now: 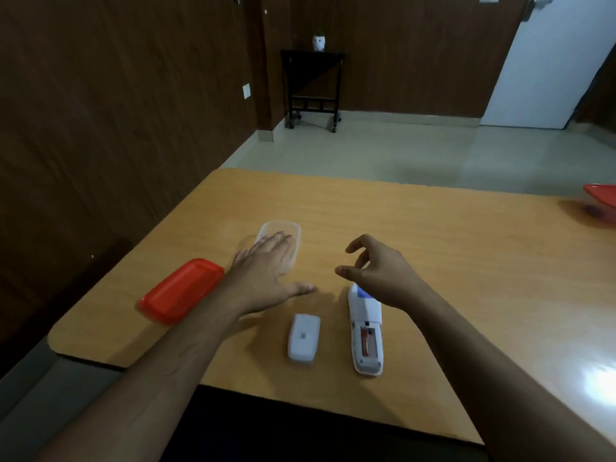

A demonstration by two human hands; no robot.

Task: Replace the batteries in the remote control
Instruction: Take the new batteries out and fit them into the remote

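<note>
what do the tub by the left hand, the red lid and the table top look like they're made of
The tub looks like thin clear plastic: the table shows through its walls. The red lid seems opaque moulded plastic, with rounded corners and a soft sheen. The table top shows a light wood-grain pattern with glossy glare at the right; whether it is laminate or real wood cannot be told.

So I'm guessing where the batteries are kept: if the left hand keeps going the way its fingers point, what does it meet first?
Probably the clear plastic container: the left hand lies flat, its fingertips already over the container's near end. Whether they touch it is unclear.
</note>
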